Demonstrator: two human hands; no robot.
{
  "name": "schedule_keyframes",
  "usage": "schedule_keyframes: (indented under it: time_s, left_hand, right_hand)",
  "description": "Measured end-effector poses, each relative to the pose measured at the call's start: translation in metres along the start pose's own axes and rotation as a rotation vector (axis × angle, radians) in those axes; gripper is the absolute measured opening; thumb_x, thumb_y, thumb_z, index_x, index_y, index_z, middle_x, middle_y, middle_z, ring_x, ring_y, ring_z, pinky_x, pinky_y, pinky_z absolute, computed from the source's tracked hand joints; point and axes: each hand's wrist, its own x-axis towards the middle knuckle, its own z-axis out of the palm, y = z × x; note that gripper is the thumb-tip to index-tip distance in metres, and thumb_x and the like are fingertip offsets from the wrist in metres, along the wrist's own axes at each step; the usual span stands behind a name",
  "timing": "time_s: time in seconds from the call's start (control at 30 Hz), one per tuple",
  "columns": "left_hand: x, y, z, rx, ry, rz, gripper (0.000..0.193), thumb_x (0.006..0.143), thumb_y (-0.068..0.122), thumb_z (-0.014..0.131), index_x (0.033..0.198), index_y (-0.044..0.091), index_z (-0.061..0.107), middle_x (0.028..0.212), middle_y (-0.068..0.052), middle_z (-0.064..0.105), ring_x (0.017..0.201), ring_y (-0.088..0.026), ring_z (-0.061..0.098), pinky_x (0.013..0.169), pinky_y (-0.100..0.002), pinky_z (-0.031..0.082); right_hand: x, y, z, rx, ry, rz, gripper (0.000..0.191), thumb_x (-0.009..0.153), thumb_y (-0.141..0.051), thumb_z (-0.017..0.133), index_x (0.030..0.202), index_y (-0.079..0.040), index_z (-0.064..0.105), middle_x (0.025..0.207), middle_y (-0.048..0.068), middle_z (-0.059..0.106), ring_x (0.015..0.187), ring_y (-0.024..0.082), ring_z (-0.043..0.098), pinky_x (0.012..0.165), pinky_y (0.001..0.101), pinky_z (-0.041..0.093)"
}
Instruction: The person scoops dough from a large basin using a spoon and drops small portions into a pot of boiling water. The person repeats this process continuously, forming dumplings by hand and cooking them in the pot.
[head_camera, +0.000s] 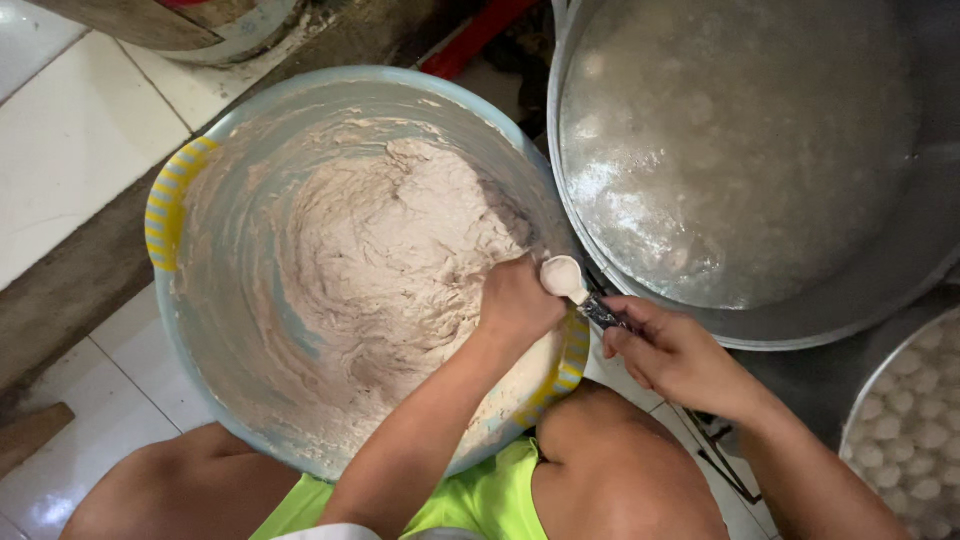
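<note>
Spoon (566, 279) of smooth paste above pasty basin (176, 200)

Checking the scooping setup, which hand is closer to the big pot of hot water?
Right. The right hand, holding a spoon, sits just below the metal pot rim. The left hand is farther left, down in the dough basin.

bare forearms, neon-green shorts (480, 495) (white hem)
</note>
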Motion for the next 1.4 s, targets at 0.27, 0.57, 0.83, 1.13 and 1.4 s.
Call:
schedule_keyframes:
  time_s: [0.27, 0.57, 0.83, 1.13, 1.4]
  left_hand:
    - [0.084, -0.081, -0.069, 0.517, 0.052, -0.207, 0.098, 0.085, 0.071, 0.068, 0.140, -0.008, 0.046, 0.134, -0.041, 0.048, 0.117, -0.058, 0.054, 0.084, -0.061, 0.051]
    - [0.034, -0.084, -0.015, 0.113, 0.076, -0.056, 0.061, 0.080, 0.043, 0.078, 0.122, 0.001, 0.066, 0.102, -0.026, 0.073, 0.097, -0.044, 0.070, 0.087, -0.050, 0.055]
    - [0.005, -0.014, -0.018, -0.228, 0.093, 0.188, 0.033, 0.084, 0.033, 0.081, 0.090, 0.006, 0.064, 0.084, -0.014, 0.070, 0.080, -0.035, 0.068, 0.074, -0.043, 0.055]
    - [0.006, 0.015, -0.016, -0.285, 0.268, 0.224, 0.029, 0.085, 0.021, 0.081, 0.075, 0.005, 0.058, 0.067, -0.014, 0.063, 0.065, -0.037, 0.062, 0.061, -0.043, 0.051]
    - [0.005, 0.013, -0.012, -0.333, 0.235, 0.295, 0.023, 0.075, 0.019, 0.080, 0.087, 0.006, 0.065, 0.078, -0.016, 0.070, 0.077, -0.036, 0.072, 0.069, -0.041, 0.056]
  right_hand:
    - [0.007, -0.006, -0.016, 0.197, -0.030, 0.090, 0.040, 0.099, -0.014, 0.054, 0.139, -0.005, 0.057, 0.083, 0.004, 0.066, 0.050, 0.007, 0.046, 0.041, 0.0248, 0.038]
    - [0.048, 0.009, -0.072, 0.198, 0.269, 0.053, 0.036, 0.099, -0.015, 0.054, 0.131, -0.001, 0.061, 0.088, 0.006, 0.068, 0.053, 0.012, 0.052, 0.045, 0.0285, 0.041]
    - [0.099, 0.029, -0.104, -0.565, 0.752, -0.057, 0.039, 0.093, -0.020, 0.073, 0.125, 0.000, 0.061, 0.100, 0.017, 0.072, 0.084, 0.026, 0.071, 0.074, 0.0390, 0.055]
    - [0.026, -0.002, -0.077, -0.120, 0.531, 0.030, 0.033, 0.099, -0.010, 0.048, 0.131, -0.005, 0.056, 0.104, 0.009, 0.073, 0.073, 0.018, 0.065, 0.064, 0.0338, 0.056]
    - [-0.003, -0.019, -0.003, -0.418, 0.255, -0.150, 0.042, 0.093, -0.012, 0.066, 0.135, -0.007, 0.062, 0.087, 0.001, 0.072, 0.066, 0.008, 0.065, 0.062, 0.0242, 0.051]
